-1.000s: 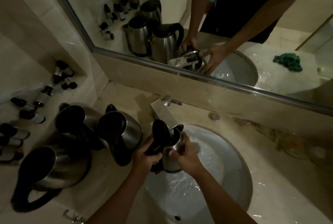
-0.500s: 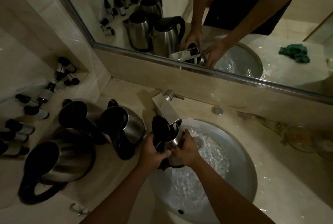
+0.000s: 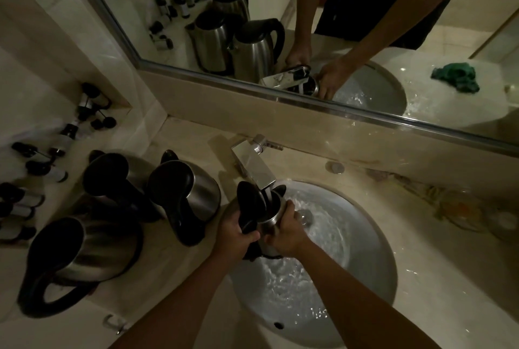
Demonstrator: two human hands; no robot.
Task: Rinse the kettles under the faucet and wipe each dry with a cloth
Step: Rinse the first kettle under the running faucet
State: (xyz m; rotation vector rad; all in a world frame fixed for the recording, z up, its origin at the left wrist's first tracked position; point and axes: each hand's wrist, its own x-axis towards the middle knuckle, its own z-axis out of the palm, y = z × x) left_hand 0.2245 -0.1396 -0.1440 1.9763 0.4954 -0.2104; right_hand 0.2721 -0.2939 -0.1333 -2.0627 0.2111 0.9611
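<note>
Kettle (image 3: 271, 215) upright between both grips, left hand (image 3: 236, 239) clamped on its handle, right hand (image 3: 285, 233) clasping its body, mouth above them under the faucet (image 3: 257, 170)

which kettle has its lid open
The kettle held under the faucet over the sink; the three kettles on the counter have lids shut.

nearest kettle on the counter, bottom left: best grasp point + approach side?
Grip the black loop handle of the nearest kettle, coming from the counter's front edge. The handle juts toward the viewer, open and unobstructed, while the rounded steel body looks slick and another kettle crowds it behind.
</note>
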